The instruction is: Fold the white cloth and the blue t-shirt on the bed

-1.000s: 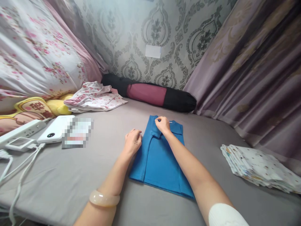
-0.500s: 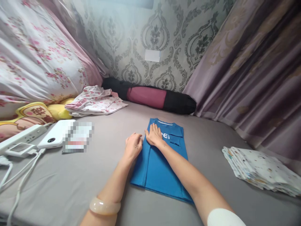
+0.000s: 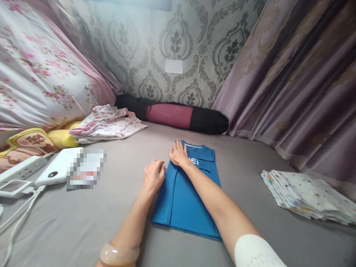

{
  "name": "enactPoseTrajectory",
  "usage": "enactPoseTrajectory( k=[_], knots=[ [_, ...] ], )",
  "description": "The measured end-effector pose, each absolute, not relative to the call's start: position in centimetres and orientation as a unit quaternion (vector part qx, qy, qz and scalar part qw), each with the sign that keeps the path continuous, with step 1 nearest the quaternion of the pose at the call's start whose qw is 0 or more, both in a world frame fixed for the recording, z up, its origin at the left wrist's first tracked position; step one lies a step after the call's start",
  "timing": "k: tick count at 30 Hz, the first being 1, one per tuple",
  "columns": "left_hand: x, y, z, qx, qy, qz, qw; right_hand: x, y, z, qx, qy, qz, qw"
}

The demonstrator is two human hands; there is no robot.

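A blue short-sleeved shirt (image 3: pixel 191 200) lies flat on the bed, its left side folded inward over the front and a sleeve lying across the right of its chest. White letters on the chest are partly covered. My right hand (image 3: pixel 178 154) rests palm down on the upper left of the shirt, fingers stretched out. Beside the shirt's left edge is my left hand (image 3: pixel 155 173), back upward, its fingers loosely bent with nothing visible in them. Whether its fingertips touch the fabric is hard to see. A pale bangle (image 3: pixel 119 255) circles my left forearm.
Folded white printed cloth (image 3: pixel 308 196) lies at right. At left are a power bank (image 3: pixel 59 167), a power strip (image 3: pixel 23 170), cables and a blurred packet (image 3: pixel 87 168). Crumpled pink-patterned clothing (image 3: pixel 108 124) and a long black-and-maroon bag (image 3: pixel 169 115) lie behind.
The view has shifted slightly, so most things sit a little farther left. My right hand stays flat on the shirt, and my left hand remains by its left edge.
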State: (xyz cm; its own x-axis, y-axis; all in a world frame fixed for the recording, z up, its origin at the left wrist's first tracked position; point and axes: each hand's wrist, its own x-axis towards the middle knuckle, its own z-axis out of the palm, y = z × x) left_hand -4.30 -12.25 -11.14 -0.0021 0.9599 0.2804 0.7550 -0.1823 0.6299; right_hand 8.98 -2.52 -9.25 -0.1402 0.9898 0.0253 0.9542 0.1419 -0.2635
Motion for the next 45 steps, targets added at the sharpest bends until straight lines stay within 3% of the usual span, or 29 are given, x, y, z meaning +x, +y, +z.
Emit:
enactPoseTrajectory(
  k=[14,27,34,45],
  knots=[
    [-4.5,-12.3,-10.9,0.694,0.632,0.311,0.147,9.4,-2.5,-9.3,-0.647,-0.742,0.141,0.104],
    [-4.3,-12.3,-11.2,0.701,0.625,0.316,0.139,9.2,-4.4,-10.6,-0.660,-0.736,0.113,0.102],
    [-4.1,-12.6,-11.3,0.715,0.615,0.304,0.137,11.0,-4.7,-8.7,-0.636,-0.735,0.185,0.142],
    [-1.8,-13.8,-11.4,0.764,0.566,0.288,0.116,20.8,-5.2,-9.2,-0.752,-0.649,0.072,0.092]
  ],
)
